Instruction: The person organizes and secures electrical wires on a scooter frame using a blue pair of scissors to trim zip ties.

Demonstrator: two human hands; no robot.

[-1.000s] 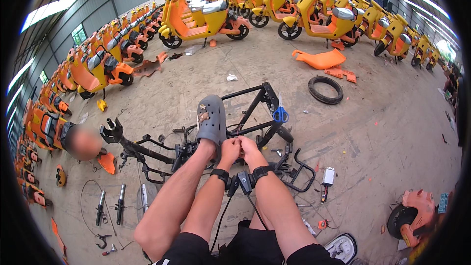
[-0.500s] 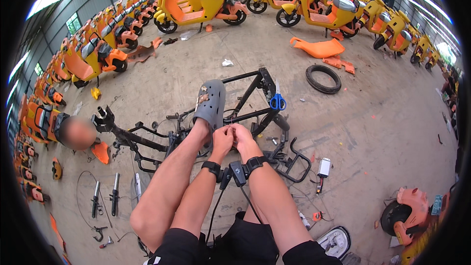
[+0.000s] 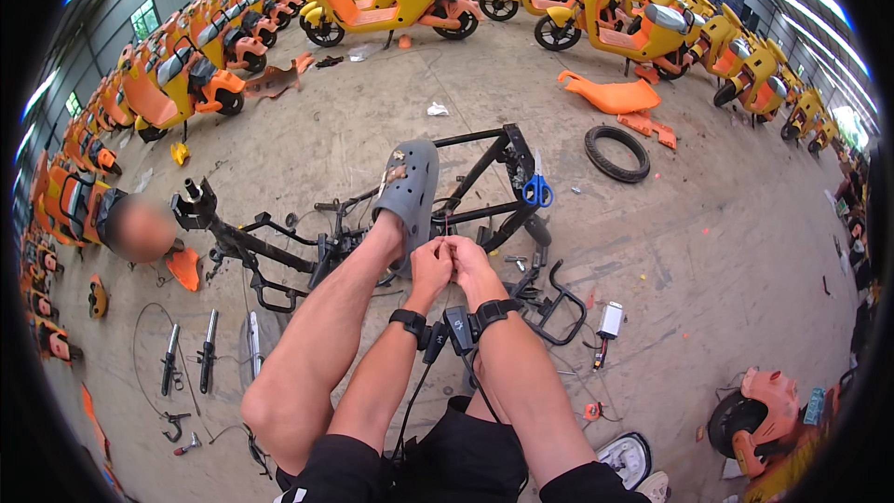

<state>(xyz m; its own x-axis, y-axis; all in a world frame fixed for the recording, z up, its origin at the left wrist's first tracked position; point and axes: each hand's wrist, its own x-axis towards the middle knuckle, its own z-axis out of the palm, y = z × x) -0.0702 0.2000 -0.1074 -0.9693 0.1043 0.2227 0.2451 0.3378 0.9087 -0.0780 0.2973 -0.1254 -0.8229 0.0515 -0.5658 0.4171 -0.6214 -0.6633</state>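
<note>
Close together in the middle, my left hand [image 3: 431,270] and my right hand [image 3: 471,263] are both closed, fingertips pinched and meeting. A thin reddish wire [image 3: 446,221] runs up from between them toward the black scooter frame [image 3: 480,170]. Its end, and anything else inside the fingers, is too small to make out. My foot in a grey clog [image 3: 410,177] rests over the frame, just beyond my left hand. Blue-handled scissors [image 3: 537,191] are at the frame's right end, blades pointing up.
Bare shock absorbers [image 3: 207,354] lie at left, near another person's blurred head [image 3: 140,228]. To the right are a black curved bracket [image 3: 561,309], a silver controller box [image 3: 610,320] and a tyre [image 3: 617,153]. An orange panel [image 3: 610,91] lies before rows of yellow scooters [image 3: 391,0].
The view has shifted slightly, so the floor items sit a little differently in it. Both hands stay pinched together at the same spot by the frame.
</note>
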